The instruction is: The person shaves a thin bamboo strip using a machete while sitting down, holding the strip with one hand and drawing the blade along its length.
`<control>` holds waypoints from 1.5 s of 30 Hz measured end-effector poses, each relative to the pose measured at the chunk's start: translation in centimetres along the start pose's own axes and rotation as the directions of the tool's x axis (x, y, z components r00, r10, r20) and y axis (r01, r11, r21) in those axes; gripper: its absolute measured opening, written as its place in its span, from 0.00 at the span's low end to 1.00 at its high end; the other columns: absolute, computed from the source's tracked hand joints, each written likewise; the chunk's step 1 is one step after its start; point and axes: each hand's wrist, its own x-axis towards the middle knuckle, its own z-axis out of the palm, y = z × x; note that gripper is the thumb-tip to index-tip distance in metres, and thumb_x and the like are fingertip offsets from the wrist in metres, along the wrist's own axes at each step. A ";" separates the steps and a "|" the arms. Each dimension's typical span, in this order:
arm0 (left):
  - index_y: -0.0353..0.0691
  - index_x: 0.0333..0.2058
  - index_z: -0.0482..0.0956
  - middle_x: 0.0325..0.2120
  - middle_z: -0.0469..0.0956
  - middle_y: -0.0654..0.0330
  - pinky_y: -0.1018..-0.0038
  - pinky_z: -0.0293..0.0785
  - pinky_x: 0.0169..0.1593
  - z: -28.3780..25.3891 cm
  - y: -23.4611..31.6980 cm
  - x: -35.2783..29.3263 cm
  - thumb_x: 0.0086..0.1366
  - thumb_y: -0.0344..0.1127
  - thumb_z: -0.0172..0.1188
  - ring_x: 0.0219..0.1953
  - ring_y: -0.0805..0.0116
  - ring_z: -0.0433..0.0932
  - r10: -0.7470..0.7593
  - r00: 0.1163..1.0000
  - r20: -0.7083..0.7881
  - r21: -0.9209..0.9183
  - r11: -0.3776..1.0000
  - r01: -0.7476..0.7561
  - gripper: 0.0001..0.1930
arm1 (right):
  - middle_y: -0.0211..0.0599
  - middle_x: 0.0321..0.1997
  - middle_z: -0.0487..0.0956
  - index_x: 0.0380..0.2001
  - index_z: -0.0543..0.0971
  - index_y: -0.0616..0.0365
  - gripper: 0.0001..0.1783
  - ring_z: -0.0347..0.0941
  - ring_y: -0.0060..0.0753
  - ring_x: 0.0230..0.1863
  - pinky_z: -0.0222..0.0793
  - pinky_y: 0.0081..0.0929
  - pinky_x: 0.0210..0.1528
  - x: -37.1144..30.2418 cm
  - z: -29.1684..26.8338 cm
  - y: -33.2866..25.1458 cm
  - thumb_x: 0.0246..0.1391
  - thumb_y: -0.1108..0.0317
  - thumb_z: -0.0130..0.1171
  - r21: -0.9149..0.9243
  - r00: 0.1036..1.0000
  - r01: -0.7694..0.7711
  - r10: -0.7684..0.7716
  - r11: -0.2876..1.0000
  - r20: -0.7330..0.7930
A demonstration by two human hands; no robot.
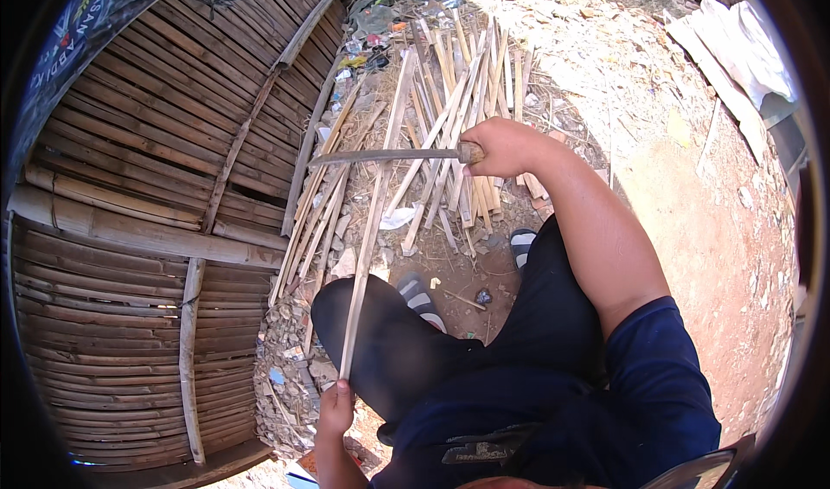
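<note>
My left hand is closed around the near end of a long bamboo strip. The strip slants away across my left thigh, toward the pile on the ground. In my right hand is the short wooden handle of a machete. Its long, dark blade points left and crosses over the strip, roughly level. Whether the blade touches the strip I cannot tell. Beyond the blade lies a heap of split bamboo strips, fanned out over one another.
A slatted bamboo wall stands close on the left, with a dark tarp at its top. More strips lie along its foot. Rubble and litter cover the ground there. A white sack rests at the far right.
</note>
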 end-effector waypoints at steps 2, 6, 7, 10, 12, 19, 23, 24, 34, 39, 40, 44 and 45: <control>0.43 0.22 0.69 0.16 0.65 0.69 0.74 0.59 0.24 -0.1 0.3 0.3 0.74 0.75 0.39 0.19 0.77 0.64 -0.015 0.999 0.028 -0.010 1.000 0.015 0.39 | 0.52 0.45 0.86 0.51 0.84 0.57 0.26 0.82 0.56 0.50 0.77 0.48 0.53 0.3 -0.1 0.4 0.51 0.55 0.72 0.019 0.997 -0.051 0.052 0.999 -0.062; 0.42 0.23 0.70 0.17 0.66 0.68 0.73 0.60 0.24 -0.3 1.2 0.3 0.73 0.76 0.38 0.19 0.75 0.65 -0.032 0.999 0.038 -0.003 0.999 0.032 0.40 | 0.51 0.44 0.86 0.50 0.84 0.56 0.26 0.82 0.56 0.50 0.78 0.49 0.53 -0.4 1.7 -2.2 0.50 0.57 0.72 -0.080 0.998 0.066 -0.065 0.995 0.016; 0.41 0.23 0.70 0.17 0.67 0.67 0.72 0.60 0.24 -0.3 1.1 0.2 0.73 0.76 0.38 0.19 0.75 0.65 -0.032 0.999 0.035 0.006 0.999 0.032 0.40 | 0.51 0.44 0.86 0.50 0.84 0.56 0.25 0.82 0.56 0.50 0.78 0.49 0.53 -0.8 2.3 -3.6 0.49 0.57 0.72 -0.112 0.992 0.112 -0.104 0.987 0.068; 0.40 0.20 0.69 0.15 0.66 0.67 0.70 0.61 0.26 -0.3 0.7 0.1 0.78 0.69 0.41 0.20 0.75 0.64 -0.008 1.000 0.021 -0.002 1.000 0.008 0.38 | 0.49 0.43 0.85 0.49 0.84 0.55 0.24 0.82 0.55 0.49 0.78 0.49 0.53 -1.8 3.7 -7.1 0.49 0.58 0.72 -0.178 0.943 0.288 -0.247 0.941 0.222; 0.39 0.21 0.70 0.15 0.67 0.66 0.69 0.62 0.26 0.1 0.9 0.1 0.78 0.67 0.41 0.20 0.74 0.65 0.078 0.996 -0.038 0.092 0.993 -0.074 0.38 | 0.49 0.37 0.85 0.42 0.84 0.54 0.19 0.82 0.57 0.45 0.77 0.51 0.48 -1.5 3.9 -6.4 0.49 0.56 0.72 -0.149 0.938 0.335 -0.316 0.930 0.140; 0.37 0.21 0.70 0.16 0.67 0.64 0.67 0.64 0.27 0.2 2.1 -0.1 0.80 0.63 0.41 0.21 0.72 0.67 0.021 0.998 -0.055 0.077 0.997 -0.017 0.36 | 0.50 0.33 0.84 0.38 0.84 0.59 0.18 0.83 0.53 0.39 0.76 0.46 0.44 1.6 1.5 1.3 0.51 0.57 0.73 0.094 0.989 0.007 0.007 0.996 -0.145; 0.38 0.21 0.70 0.16 0.67 0.65 0.68 0.63 0.27 -0.1 0.5 0.4 0.80 0.64 0.41 0.21 0.72 0.66 0.047 0.999 -0.017 0.073 0.996 -0.046 0.36 | 0.52 0.37 0.85 0.41 0.84 0.58 0.20 0.83 0.57 0.44 0.77 0.48 0.48 0.7 3.6 -1.3 0.50 0.56 0.72 0.012 0.984 0.166 -0.165 0.986 -0.060; 0.39 0.20 0.69 0.15 0.66 0.66 0.69 0.61 0.26 0.0 0.5 0.3 0.79 0.65 0.39 0.20 0.73 0.65 0.060 0.998 -0.025 0.087 0.995 -0.058 0.37 | 0.51 0.37 0.85 0.41 0.84 0.57 0.21 0.82 0.57 0.44 0.77 0.49 0.48 0.1 4.5 -2.7 0.49 0.55 0.73 -0.027 0.978 0.209 -0.209 0.978 0.001; 0.40 0.20 0.68 0.14 0.65 0.67 0.69 0.59 0.24 0.5 0.1 0.8 0.76 0.73 0.34 0.18 0.73 0.65 0.105 0.993 -0.062 0.125 0.987 -0.097 0.41 | 0.49 0.41 0.85 0.45 0.85 0.55 0.21 0.82 0.56 0.45 0.76 0.47 0.48 -0.1 0.1 -0.3 0.50 0.56 0.73 0.060 0.999 0.036 -0.037 0.998 0.006; 0.39 0.22 0.70 0.15 0.66 0.67 0.69 0.59 0.25 0.5 1.0 0.5 0.75 0.75 0.34 0.19 0.73 0.66 0.071 0.997 -0.035 0.074 0.995 -0.068 0.42 | 0.49 0.43 0.86 0.49 0.85 0.54 0.22 0.82 0.57 0.48 0.77 0.48 0.51 -0.7 1.1 -1.0 0.51 0.58 0.72 0.016 0.995 0.095 -0.094 0.995 -0.042; 0.39 0.22 0.70 0.15 0.67 0.67 0.69 0.60 0.25 0.3 0.6 0.6 0.75 0.75 0.34 0.19 0.73 0.67 0.079 0.996 -0.029 0.083 0.994 -0.076 0.42 | 0.49 0.43 0.86 0.49 0.85 0.53 0.23 0.82 0.56 0.48 0.77 0.49 0.52 -1.0 1.4 -2.1 0.51 0.58 0.73 -0.033 0.991 0.133 -0.133 0.991 0.000; 0.40 0.22 0.70 0.15 0.66 0.67 0.69 0.59 0.24 0.4 1.6 0.6 0.75 0.75 0.34 0.19 0.73 0.66 0.098 0.995 -0.020 0.095 0.991 -0.096 0.42 | 0.50 0.32 0.83 0.39 0.83 0.57 0.19 0.81 0.60 0.41 0.75 0.52 0.44 -1.9 3.5 -5.2 0.50 0.55 0.74 -0.157 0.942 0.334 -0.327 0.929 0.071; 0.40 0.21 0.69 0.14 0.66 0.67 0.69 0.59 0.24 0.5 1.4 0.6 0.75 0.75 0.34 0.19 0.73 0.66 0.105 0.994 -0.024 0.103 0.989 -0.102 0.42 | 0.48 0.36 0.84 0.42 0.84 0.55 0.20 0.82 0.58 0.44 0.76 0.51 0.47 -2.0 3.1 -5.4 0.50 0.56 0.74 -0.161 0.953 0.299 -0.287 0.941 0.097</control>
